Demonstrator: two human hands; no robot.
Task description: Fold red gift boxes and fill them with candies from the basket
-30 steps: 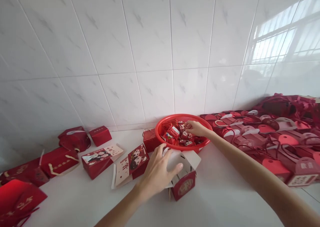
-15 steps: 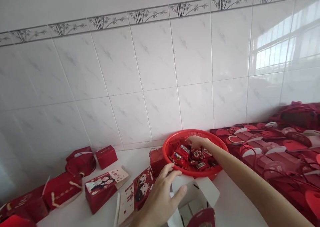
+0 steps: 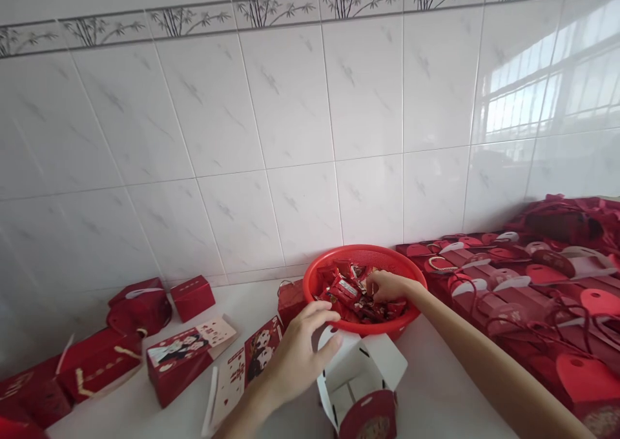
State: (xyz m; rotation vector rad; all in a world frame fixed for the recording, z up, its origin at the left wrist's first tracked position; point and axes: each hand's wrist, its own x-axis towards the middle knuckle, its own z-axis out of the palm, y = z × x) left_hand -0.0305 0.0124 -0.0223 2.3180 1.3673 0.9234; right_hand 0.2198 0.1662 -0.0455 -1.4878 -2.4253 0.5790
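A red plastic basket (image 3: 316, 268) filled with red-wrapped sweets (image 3: 345, 290) stands against the tiled wall. My right hand (image 3: 387, 286) reaches into it, fingers bent down among the wrappers; what the fingertips hold, if anything, is hidden. My left hand (image 3: 305, 348) hovers with fingers apart and nothing in it, beside an open box (image 3: 391, 361) with a white inside and a red front panel. The box stands on the white table in front of the basket, its flaps spread. Under and left of my left hand lies a cream and red printed carton (image 3: 261, 348).
Several red boxes, among them a small one (image 3: 192, 297) and a picture-printed one (image 3: 179, 361), stand on the left of the white table (image 3: 121, 416). Many red gift boxes (image 3: 513, 290) crowd the right side. A tiled wall (image 3: 290, 213) rises behind.
The view has shifted slightly, so the basket and boxes sit further left. My right hand has moved forward and lower within the basket, among the sweets. More of the open box shows.
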